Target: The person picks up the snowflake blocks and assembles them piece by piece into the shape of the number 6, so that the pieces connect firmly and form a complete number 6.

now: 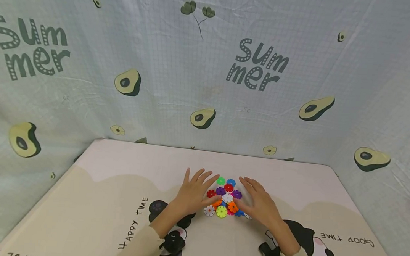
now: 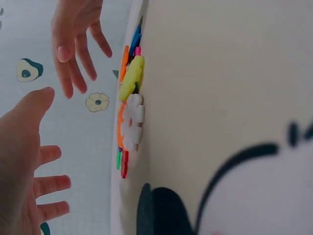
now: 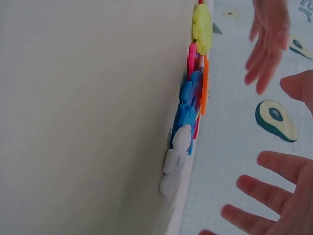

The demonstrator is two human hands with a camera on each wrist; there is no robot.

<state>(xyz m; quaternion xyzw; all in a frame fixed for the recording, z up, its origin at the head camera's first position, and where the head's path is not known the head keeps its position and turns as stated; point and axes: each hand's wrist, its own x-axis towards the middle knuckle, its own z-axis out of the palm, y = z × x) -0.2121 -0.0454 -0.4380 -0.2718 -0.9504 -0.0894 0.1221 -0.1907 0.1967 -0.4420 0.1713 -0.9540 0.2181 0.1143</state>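
A small heap of flower-shaped plastic discs lies on the table between the two hands. Among its pieces are a yellow-green disc (image 1: 221, 211), a white disc (image 1: 227, 197), a red disc (image 1: 228, 187) and a purple disc (image 1: 237, 194). On the heap's left side hovers my left hand (image 1: 192, 192), fingers spread and holding nothing. My right hand (image 1: 261, 203) faces it from the right, its fingers extended and nothing in its grasp. In the left wrist view a white disc (image 2: 132, 122) leans at the heap's edge, and both hands appear raised above the pieces.
A pale table mat (image 1: 112, 200) with printed cartoon animals and lettering covers the table. Behind it hangs a light curtain (image 1: 166, 65) printed with avocados and the word summer. Black straps circle both wrists, bearing a left wrist camera (image 1: 174, 241) and a right one (image 1: 269, 253).
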